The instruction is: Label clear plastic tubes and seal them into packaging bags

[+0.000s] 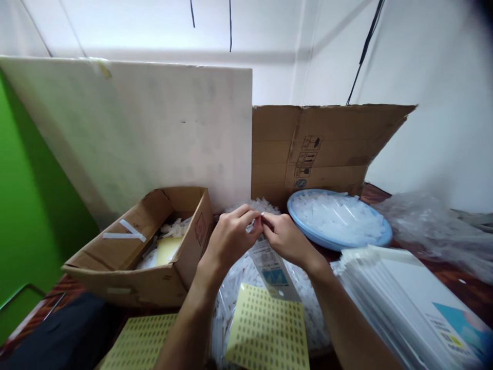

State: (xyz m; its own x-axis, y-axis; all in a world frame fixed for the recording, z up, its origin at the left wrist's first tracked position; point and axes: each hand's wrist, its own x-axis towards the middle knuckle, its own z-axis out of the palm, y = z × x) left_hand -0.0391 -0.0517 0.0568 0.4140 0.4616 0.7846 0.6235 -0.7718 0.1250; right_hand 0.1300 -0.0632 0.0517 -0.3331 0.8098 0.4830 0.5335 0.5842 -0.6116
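Printed packet (pixel 274 275) slants below left hand (pixel 234 231) and right hand (pixel 287 237), fingertips (pixel 267 221) pinching its far end.

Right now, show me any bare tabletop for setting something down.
A narrow band of mostly bare tabletop runs between the white stack and crumpled clear plastic. Below the left hand and right hand it's crowded: printed strip, yellow dotted sheet, translucent pieces.

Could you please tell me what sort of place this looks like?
Probably a small workshop or packing area: a blue basin is heaped with translucent pieces, an open cardboard box holds loose scraps, and a dotted yellow sheet lies in front.
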